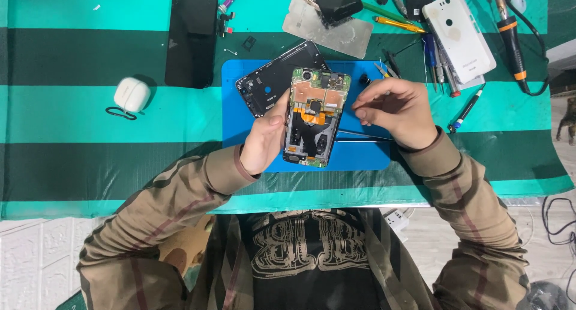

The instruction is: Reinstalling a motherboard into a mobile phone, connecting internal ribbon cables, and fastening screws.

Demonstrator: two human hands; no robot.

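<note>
Left grip [264,139]: wrapping the opened phone [313,118] by its left edge, thumb lying along the side.
Right grip [396,111]: fingertips [359,112] pinching together just right of the phone (anything held is too small to tell).
Phone: tilting above the blue mat [360,154].
Nearby: black back cover [270,82] lying under it; white earbud case [131,94] sitting on the table [72,58].

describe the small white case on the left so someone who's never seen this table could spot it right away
Start at the blue rectangular work mat in the middle of the green striped table and look left, past the black phone lying face down. There sits the small rounded white plastic case, with a black loop clip beside it. It is the only white, pebble-shaped thing on that side.
</note>
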